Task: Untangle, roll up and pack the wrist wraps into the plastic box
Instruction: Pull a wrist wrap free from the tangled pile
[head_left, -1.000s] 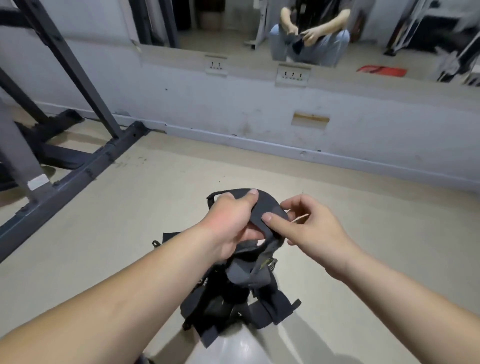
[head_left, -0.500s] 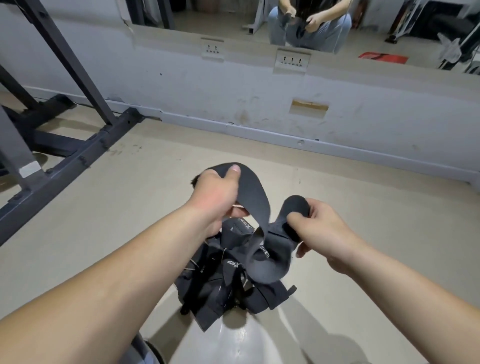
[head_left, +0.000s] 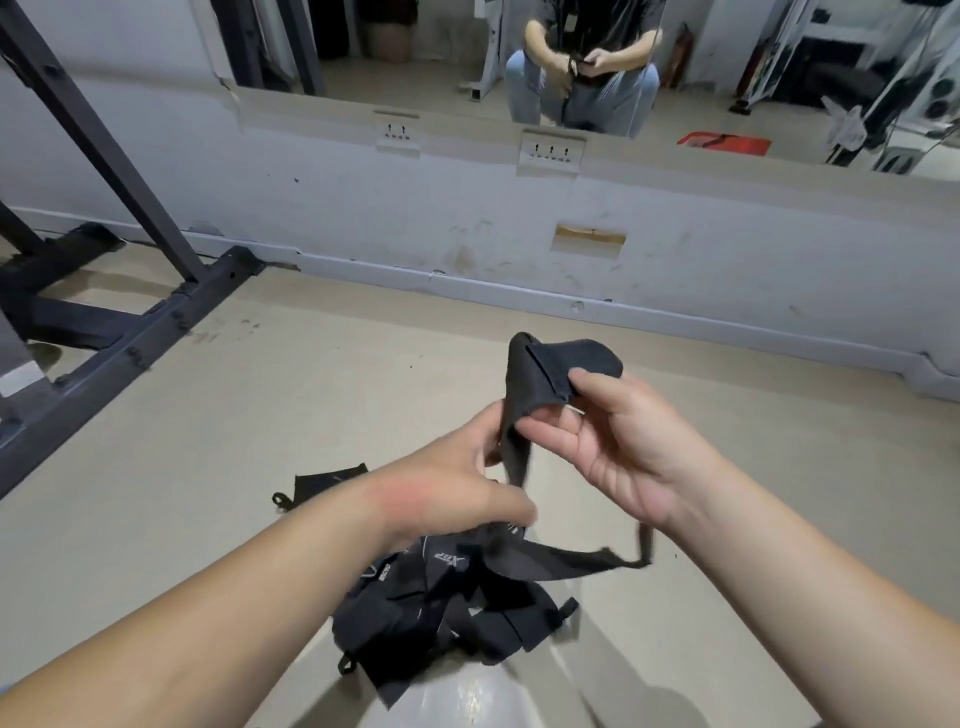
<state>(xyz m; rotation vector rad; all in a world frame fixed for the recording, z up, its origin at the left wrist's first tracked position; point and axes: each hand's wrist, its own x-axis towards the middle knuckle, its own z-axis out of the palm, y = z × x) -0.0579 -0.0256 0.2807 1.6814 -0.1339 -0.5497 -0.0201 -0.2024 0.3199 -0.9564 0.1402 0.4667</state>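
The left hand (head_left: 457, 488) curls round the lower part of one wrist wrap (head_left: 540, 374), just above the tangled pile (head_left: 441, 613) on the floor (head_left: 260, 415). From there the wrap rises rightward to the right hand (head_left: 623, 447), which pinches its folded end, palm mostly open.

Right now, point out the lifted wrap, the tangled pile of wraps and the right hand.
lifted wrap (head_left: 550, 374): head view, its folded top end.
tangled pile (head_left: 441, 618): head view, middle of the heap.
right hand (head_left: 623, 452): head view, middle of the palm.
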